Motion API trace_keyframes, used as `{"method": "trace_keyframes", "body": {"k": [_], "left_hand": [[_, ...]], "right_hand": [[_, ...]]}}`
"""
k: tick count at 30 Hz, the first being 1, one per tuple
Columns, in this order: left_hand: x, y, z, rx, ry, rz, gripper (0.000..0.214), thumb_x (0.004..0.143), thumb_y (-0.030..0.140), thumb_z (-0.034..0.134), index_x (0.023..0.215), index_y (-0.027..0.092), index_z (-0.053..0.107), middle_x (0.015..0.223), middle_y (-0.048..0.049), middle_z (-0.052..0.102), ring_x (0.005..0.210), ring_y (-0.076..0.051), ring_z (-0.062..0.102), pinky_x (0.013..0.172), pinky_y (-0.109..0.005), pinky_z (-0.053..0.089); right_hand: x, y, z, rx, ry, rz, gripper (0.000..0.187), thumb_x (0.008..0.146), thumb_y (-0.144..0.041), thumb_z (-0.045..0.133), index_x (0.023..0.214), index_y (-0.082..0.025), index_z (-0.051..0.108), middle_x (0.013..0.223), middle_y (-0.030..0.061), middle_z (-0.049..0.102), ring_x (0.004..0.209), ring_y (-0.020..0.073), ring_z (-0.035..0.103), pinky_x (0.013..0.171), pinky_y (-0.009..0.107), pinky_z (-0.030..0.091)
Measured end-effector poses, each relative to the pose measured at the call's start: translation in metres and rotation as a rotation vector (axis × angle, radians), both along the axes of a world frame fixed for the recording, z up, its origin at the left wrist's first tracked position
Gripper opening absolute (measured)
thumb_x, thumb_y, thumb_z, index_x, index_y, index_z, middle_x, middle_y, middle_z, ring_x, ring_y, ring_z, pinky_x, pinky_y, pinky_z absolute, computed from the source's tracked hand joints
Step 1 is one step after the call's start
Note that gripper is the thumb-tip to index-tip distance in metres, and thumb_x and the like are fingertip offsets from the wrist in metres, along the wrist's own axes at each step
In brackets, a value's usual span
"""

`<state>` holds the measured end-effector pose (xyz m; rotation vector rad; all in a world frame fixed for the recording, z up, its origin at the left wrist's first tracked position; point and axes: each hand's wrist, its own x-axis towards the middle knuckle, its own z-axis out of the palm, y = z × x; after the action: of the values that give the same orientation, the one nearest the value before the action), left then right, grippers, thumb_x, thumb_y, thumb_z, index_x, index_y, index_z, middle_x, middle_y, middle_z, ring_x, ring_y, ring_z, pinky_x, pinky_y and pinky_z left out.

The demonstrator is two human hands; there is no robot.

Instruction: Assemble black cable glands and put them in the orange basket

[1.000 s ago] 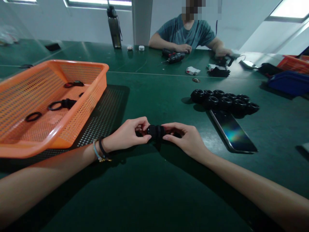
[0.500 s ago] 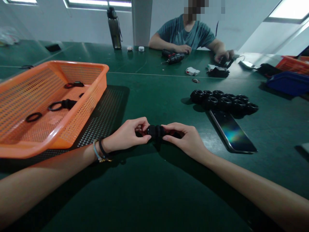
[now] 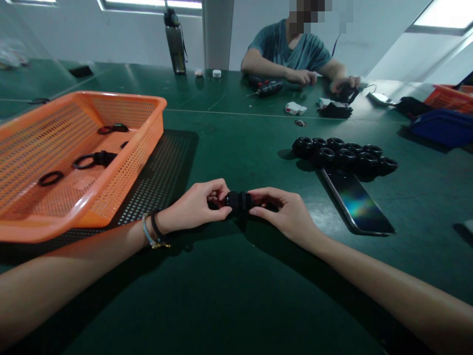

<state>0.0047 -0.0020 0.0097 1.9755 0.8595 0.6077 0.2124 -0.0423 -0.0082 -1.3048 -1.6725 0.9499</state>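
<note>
A black cable gland (image 3: 238, 201) lies level between my two hands, just above the green table. My left hand (image 3: 211, 201) pinches its left end between thumb and fingers. On the other end, the thumb and fingertips of my right hand (image 3: 278, 206) are closed, hiding that tip. Farther right, several black cable glands (image 3: 346, 156) are grouped with round openings showing. Inside the orange basket (image 3: 127, 195) on the left lie a black ring (image 3: 50, 178) and a black threaded piece with a ring (image 3: 105, 158).
A phone (image 3: 357, 201) lies right of my right hand, touching the gland group. Across the table (image 3: 229, 123), a co-worker (image 3: 291, 54) sits behind a power drill (image 3: 269, 88). A dark bottle (image 3: 175, 47) stands at the back. Blue bin (image 3: 443, 126) at far right.
My hands and the cable gland look almost unmoved. Across the table, the co-worker has shifted right, and one of their hands has lifted and moved right from near the drill.
</note>
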Motion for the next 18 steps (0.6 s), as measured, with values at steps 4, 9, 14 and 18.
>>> {"method": "trace_keyframes", "body": {"k": [4,9,14,18], "left_hand": [[-0.0001,-0.0003,0.0,-0.005,-0.002,0.0,0.015,0.071,0.02,0.058,0.07,0.017,0.044,0.066,0.0065,0.043,0.058,-0.007,0.042,0.055,-0.019,0.036],[0.0001,-0.0005,-0.0007,-0.046,-0.012,0.002,0.015,0.072,0.023,0.059,0.07,0.017,0.045,0.066,0.0059,0.045,0.059,-0.008,0.044,0.055,-0.02,0.036],[-0.0004,-0.0004,-0.0008,-0.036,-0.008,0.005,0.015,0.072,0.023,0.059,0.07,0.017,0.045,0.066,0.0062,0.045,0.058,-0.008,0.044,0.055,-0.02,0.037],[-0.0008,-0.0005,-0.0004,-0.025,-0.011,0.002,0.015,0.072,0.022,0.059,0.07,0.017,0.044,0.066,0.0064,0.044,0.058,-0.008,0.043,0.054,-0.02,0.036]], "right_hand": [[0.0003,0.0004,-0.0009,-0.003,0.003,-0.003,0.026,0.068,-0.023,0.071,0.094,-0.02,0.071,0.085,0.0027,0.073,0.073,0.0172,0.066,0.07,0.034,0.053],[0.0005,0.0003,0.0,0.001,-0.024,0.002,0.025,0.07,-0.023,0.069,0.095,-0.022,0.072,0.086,0.0025,0.074,0.072,0.0169,0.066,0.068,0.033,0.054],[0.0017,0.0,0.0002,0.029,-0.045,0.016,0.027,0.069,-0.023,0.07,0.097,-0.021,0.072,0.086,0.0029,0.073,0.073,0.017,0.066,0.068,0.033,0.053],[0.0022,0.0007,-0.0004,0.04,-0.044,0.022,0.027,0.069,-0.022,0.071,0.095,-0.02,0.072,0.084,0.003,0.072,0.073,0.0174,0.065,0.067,0.033,0.052]]}}
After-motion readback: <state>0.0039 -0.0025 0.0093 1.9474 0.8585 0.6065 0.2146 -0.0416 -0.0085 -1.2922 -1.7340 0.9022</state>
